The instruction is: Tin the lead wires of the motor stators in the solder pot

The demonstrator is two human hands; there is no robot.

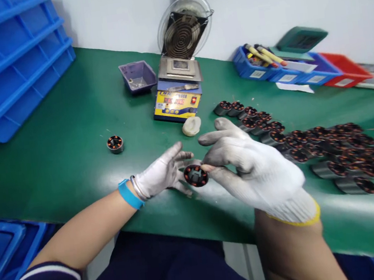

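A round black motor stator (196,176) with copper windings is held up in front of me. My right hand (247,164), in a white knit glove with a yellow cuff, pinches its right edge between thumb and forefinger. Just left of the stator is my left hand (163,172), in a thin whitish glove, its fingers spread apart; whether any fingertip touches the stator I cannot tell. A single stator (115,144) stands apart on the green table (75,172). Rows of several more stators (296,144) with wire ends lie to the right, some behind my right hand.
Behind my hands stands a yellow-and-blue solder pot unit (177,104), with a round fan guard (183,38) above it. A purple tray (138,75), a whitish lump (191,126), blue bins (255,70) and a red bin (345,68) sit around it. Blue crates (10,66) rise at left.
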